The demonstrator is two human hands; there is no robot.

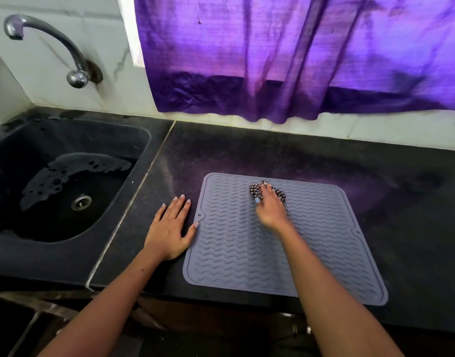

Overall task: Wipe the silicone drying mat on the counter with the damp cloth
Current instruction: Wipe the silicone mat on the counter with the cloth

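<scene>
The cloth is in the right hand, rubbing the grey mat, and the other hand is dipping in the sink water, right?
Not quite. The left hand is not in the sink; it lies flat on the black counter, just beside the mat's left edge. The rest is right: the right hand holds the checked cloth on the grey mat. The head view shows it.

Mat [247, 248] is laid on counter [247, 150], right of sink [133, 140]. Cloth [257, 190] is held on mat's far part by right hand [270, 210]. Left hand [169, 228] is laid flat betw. sink & mat, thumb touching mat's left edge. Tap [46, 45] is mounted behind sink.
</scene>
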